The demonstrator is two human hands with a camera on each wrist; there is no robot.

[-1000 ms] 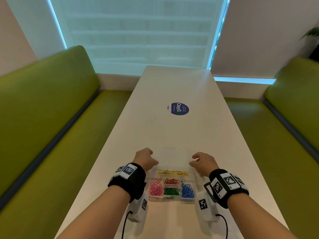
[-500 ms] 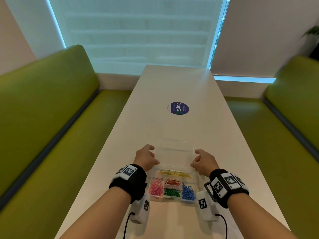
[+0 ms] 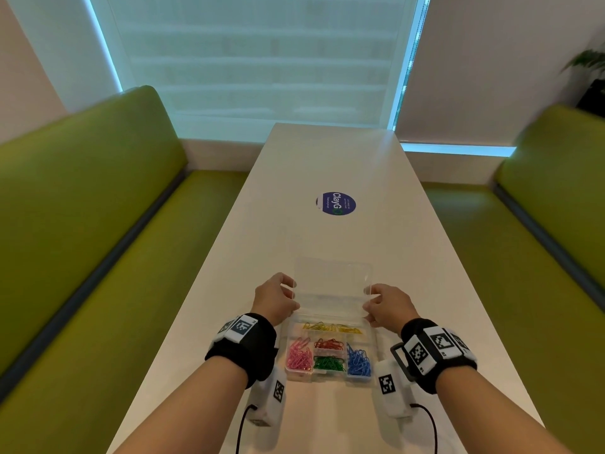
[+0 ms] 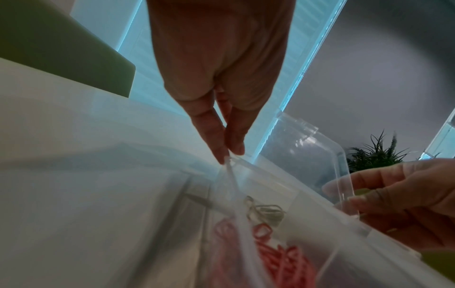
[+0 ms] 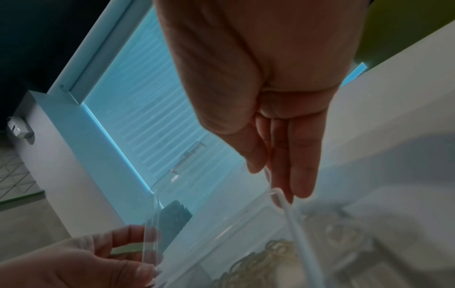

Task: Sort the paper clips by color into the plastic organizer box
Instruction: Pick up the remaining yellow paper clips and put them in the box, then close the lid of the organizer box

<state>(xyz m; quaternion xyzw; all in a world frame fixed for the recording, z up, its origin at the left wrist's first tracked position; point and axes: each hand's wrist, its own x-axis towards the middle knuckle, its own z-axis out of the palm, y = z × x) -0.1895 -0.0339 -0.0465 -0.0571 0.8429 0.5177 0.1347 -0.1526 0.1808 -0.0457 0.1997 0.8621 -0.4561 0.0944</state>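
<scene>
The clear plastic organizer box (image 3: 327,377) sits on the white table (image 3: 327,158) right in front of me. Its compartments hold yellow clips (image 3: 330,327), pink clips (image 3: 298,355), red clips (image 3: 328,344), green clips (image 3: 329,362) and blue clips (image 3: 358,360), one color each. The transparent lid (image 3: 332,280) stands raised behind them. My left hand (image 3: 276,299) pinches the lid's left edge (image 4: 230,161). My right hand (image 3: 386,304) pinches its right edge (image 5: 275,192). The pink clips (image 4: 283,261) show blurred through the box wall.
A round blue sticker (image 3: 336,203) lies farther up the table. Green bench seats (image 3: 98,257) flank the table on both sides. A blinded window (image 3: 262,60) is at the far end, and a plant (image 3: 586,60) stands at the upper right.
The lid's far edge has swung farther away from me and shows taller. Both hands stayed on its sides, now about halfway along them.
</scene>
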